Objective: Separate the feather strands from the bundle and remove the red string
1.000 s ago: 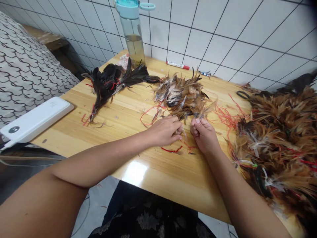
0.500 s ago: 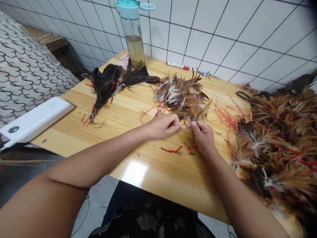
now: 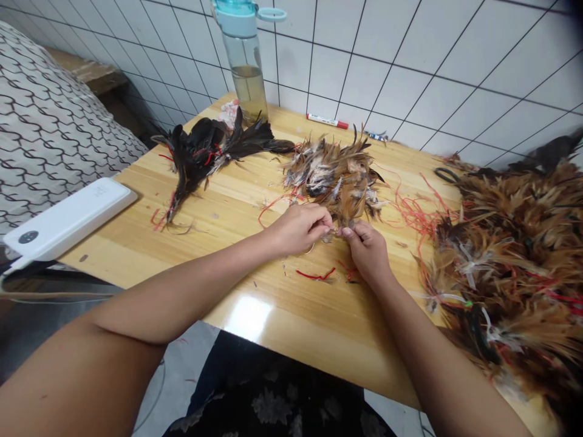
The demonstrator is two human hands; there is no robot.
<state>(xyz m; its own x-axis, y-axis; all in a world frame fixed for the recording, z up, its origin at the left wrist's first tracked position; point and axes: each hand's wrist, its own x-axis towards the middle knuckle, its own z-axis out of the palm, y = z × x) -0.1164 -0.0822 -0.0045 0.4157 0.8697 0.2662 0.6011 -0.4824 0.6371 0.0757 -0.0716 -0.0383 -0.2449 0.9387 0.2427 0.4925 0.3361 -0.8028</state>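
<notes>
Close to the table's middle, my right hand (image 3: pixel 370 250) pinches a small bunch of brown feathers (image 3: pixel 350 206) by its quill end, the tips pointing away from me. My left hand (image 3: pixel 304 227) is closed in a pinch just beside it, and the fingertips of both hands almost meet. Something small and pale shows at the left fingertips, too small to make out. Behind both hands lies a pile of brown and grey feathers (image 3: pixel 319 167). A short piece of red string (image 3: pixel 315 275) lies in front of them.
Black feathers (image 3: pixel 194 158) lie at the left, near a water bottle (image 3: pixel 248 79). A white power bank (image 3: pixel 73 215) sits at the left edge. Markers (image 3: pixel 327 121) rest by the tiled wall. Tangled red strings (image 3: pixel 419 212) and a large heap of brown feathers (image 3: pixel 523 243) fill the right side.
My right hand has moved a little left with the feathers, bringing its fingertips closer to the left hand's. My left hand has barely shifted.
</notes>
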